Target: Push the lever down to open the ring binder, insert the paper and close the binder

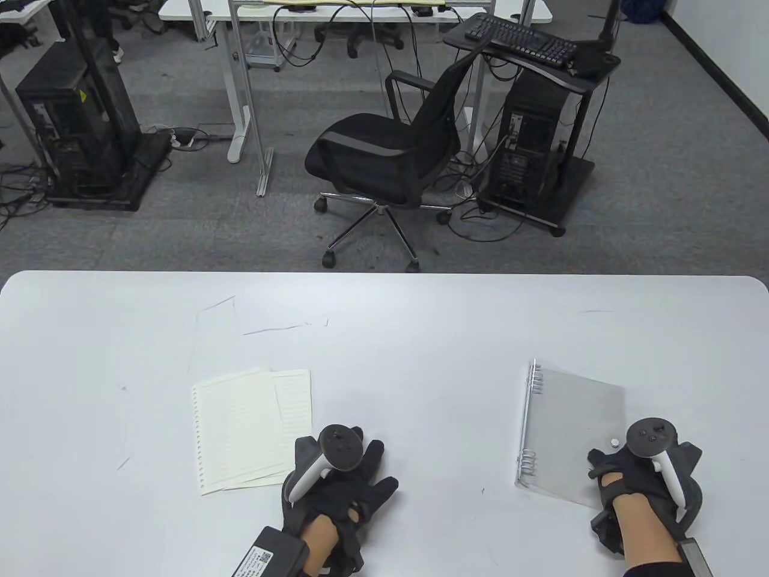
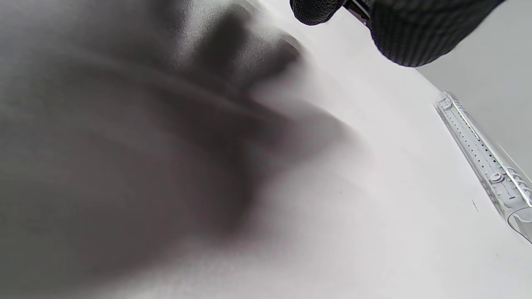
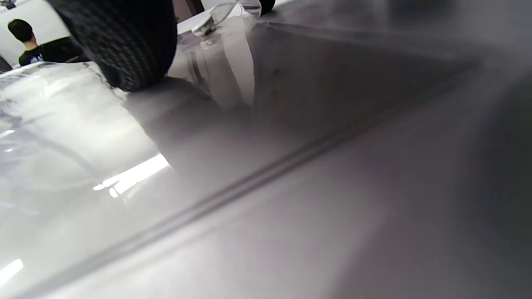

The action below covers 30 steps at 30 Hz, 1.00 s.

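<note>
A ring binder [image 1: 571, 430] with a translucent cover lies shut at the right of the white table [image 1: 420, 336], its metal rings [image 1: 530, 421] along the left spine. Loose lined sheets of paper [image 1: 249, 430] lie left of centre. My left hand [image 1: 366, 466] lies flat on the table with fingers spread, just right of the paper's lower corner, holding nothing. My right hand [image 1: 613, 460] rests on the binder's near right corner. In the right wrist view one fingertip [image 3: 124, 45] touches the glossy cover [image 3: 62, 124]. The left wrist view shows the binder's spine [image 2: 478, 149] at the right.
Thin pen marks [image 1: 273, 329] cross the table behind the paper. Beyond the table's far edge stand a black office chair [image 1: 384, 156] and computer towers on carts [image 1: 528, 150]. A person [image 3: 25, 41] is visible far off in the right wrist view.
</note>
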### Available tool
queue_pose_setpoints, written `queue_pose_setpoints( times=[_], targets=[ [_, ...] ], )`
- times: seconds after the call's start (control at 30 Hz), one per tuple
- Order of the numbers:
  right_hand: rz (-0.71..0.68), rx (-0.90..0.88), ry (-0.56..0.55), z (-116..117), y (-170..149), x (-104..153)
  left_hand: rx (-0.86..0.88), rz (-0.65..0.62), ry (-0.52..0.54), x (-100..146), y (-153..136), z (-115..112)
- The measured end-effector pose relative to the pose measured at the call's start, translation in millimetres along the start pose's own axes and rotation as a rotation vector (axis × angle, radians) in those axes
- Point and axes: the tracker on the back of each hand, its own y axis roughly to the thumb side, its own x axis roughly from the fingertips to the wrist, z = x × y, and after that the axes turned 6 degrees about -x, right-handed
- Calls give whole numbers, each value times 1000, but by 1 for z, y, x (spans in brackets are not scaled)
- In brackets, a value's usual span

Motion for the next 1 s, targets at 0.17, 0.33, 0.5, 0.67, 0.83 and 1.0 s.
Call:
queue_pose_setpoints(
  times=[0.17, 0.33, 0.5, 0.67, 0.83, 1.0],
  targets=[
    [7, 0, -42, -2, 2, 0, -4, 2, -5, -1, 1, -1],
    [-28, 34, -67, 0, 11, 3, -4, 1, -3, -2, 1, -2],
    [-92, 135, -143, -2, 26, 11, -17, 1, -9, -2, 2, -3],
    [-172, 175, -220, -8, 44, 25, -15, 1, -4, -2, 2, -3],
    [-253, 90, -241, -20, 56, 41, -12, -1, 0, -3, 1, -3],
    [-296, -64, -190, -29, 61, 51, -13, -1, -1, -3, 1, -3]
  ],
)
